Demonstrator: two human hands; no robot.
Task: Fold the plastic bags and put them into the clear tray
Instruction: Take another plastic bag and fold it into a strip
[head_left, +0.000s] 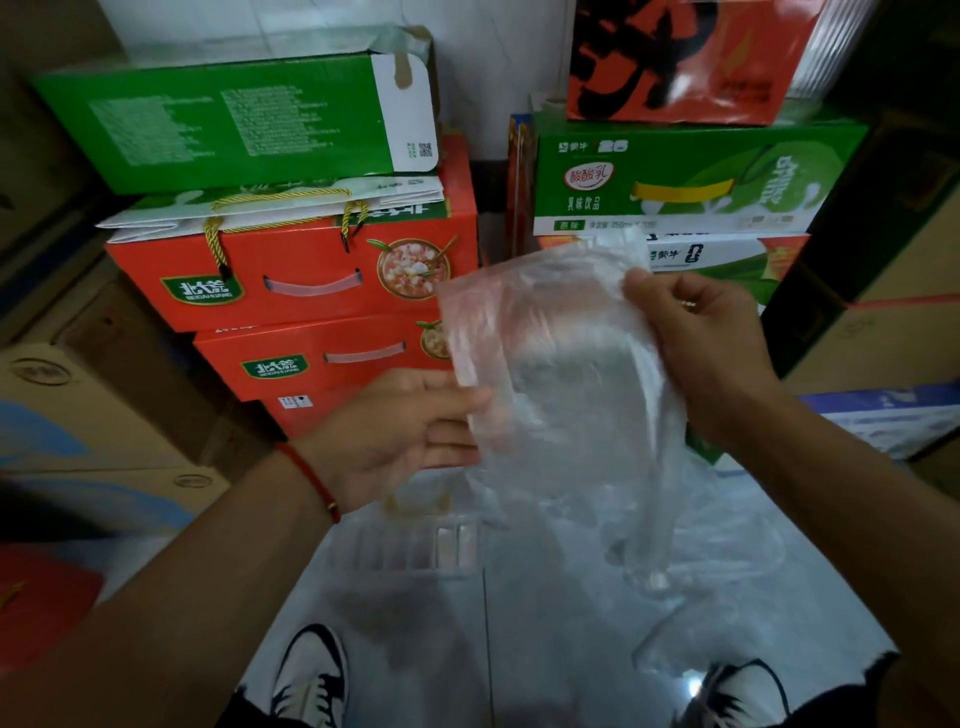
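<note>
Left of the left hand (400, 436) stood glossy orange cardboard boxes (291, 275) with a flat green box (218, 124) stacked on top. That hand, a red cord bracelet (311, 480) on its wrist, pinched the lower left edge of a thin, crinkled clear plastic bag (556, 364). The bag stretched up to the right hand (711, 348), which gripped its top right corner. Below both hands, a ridged clear tray (410, 545) lay on the pale floor beside more loose bags (727, 540).

Clear bag (561, 374), red-orange boxes (291, 280), green box (208, 124), red wrist cord (311, 480).
</note>
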